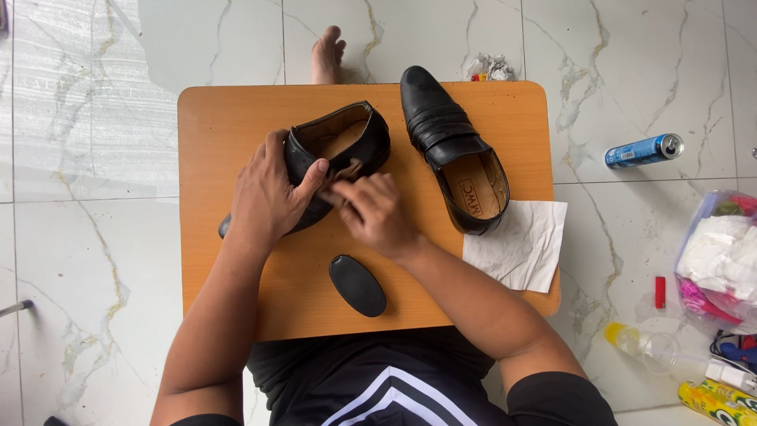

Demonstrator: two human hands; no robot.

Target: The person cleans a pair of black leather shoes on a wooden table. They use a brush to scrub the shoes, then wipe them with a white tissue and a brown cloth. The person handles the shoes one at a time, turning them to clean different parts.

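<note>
My left hand [268, 193] grips a black leather loafer [347, 142] by its side and holds it tilted on the small orange wooden table [236, 118], its opening turned up. My right hand [374, 213] pinches something small and pale at the shoe's near edge; what it is cannot be made out. A second black loafer [449, 142] lies flat on the table to the right, tan insole showing. A black oval brush [357, 285] rests on the table just below my hands.
A white paper napkin [520, 244] hangs over the table's right edge. On the marble floor to the right lie a blue can [643, 150], a small red item [660, 292], a clear bag of cloths [721, 260] and a spray bottle [654, 347]. My bare foot [326, 55] shows beyond the table.
</note>
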